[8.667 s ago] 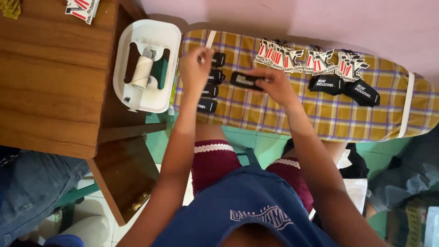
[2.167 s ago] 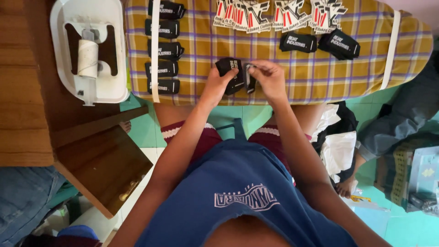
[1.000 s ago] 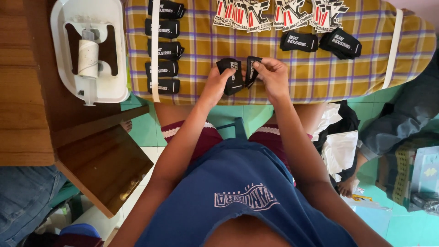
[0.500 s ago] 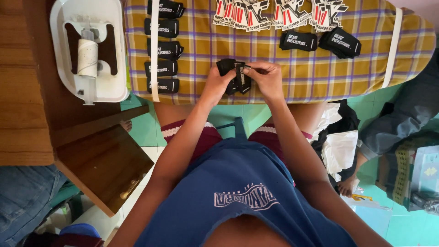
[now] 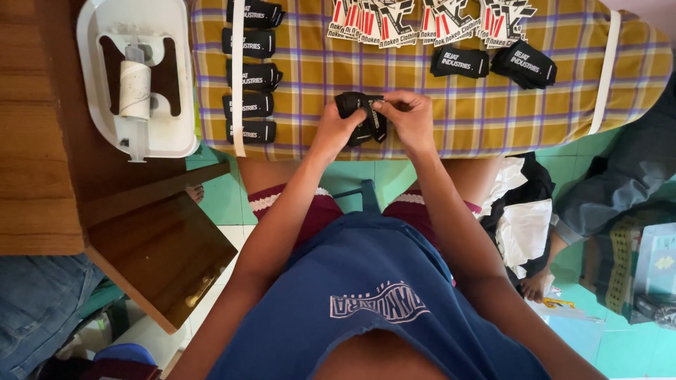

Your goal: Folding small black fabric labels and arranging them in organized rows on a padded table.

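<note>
Black fabric band (image 5: 360, 118) between both my hands, held just above the near edge of the checked yellow-and-purple board (image 5: 451, 119). Left hand (image 5: 336, 130) grips its left side, fingers closed around the folded cloth. Right hand (image 5: 407, 119) pinches the band's top right corner, thumb and forefinger narrow, pressed on a small pale bit at the fold; what that bit is, I cannot tell. Both hands touch the band and meet over it.

Left of my hands, a column of five folded black bands (image 5: 251, 74) lies along the board's left end, tucked under or beside a white strap (image 5: 238, 77) that runs across the board. A second white strap (image 5: 604, 74) crosses the right end. Along the far edge, a row of white, red and black printed tags (image 5: 429, 20), overlapping. Just near of them, two more black bands (image 5: 493, 63), one flat, one heaped.

Beside the board on the left, a brown wooden desk (image 5: 42, 141) carries a white plastic tray (image 5: 91, 84) with a roll of pale tape on a spindle (image 5: 134, 88).

Below: my blue shirt, maroon shorts, green tiled floor (image 5: 225, 200). Right side, another person's foot (image 5: 535, 285) and dark cloth on the floor.
</note>
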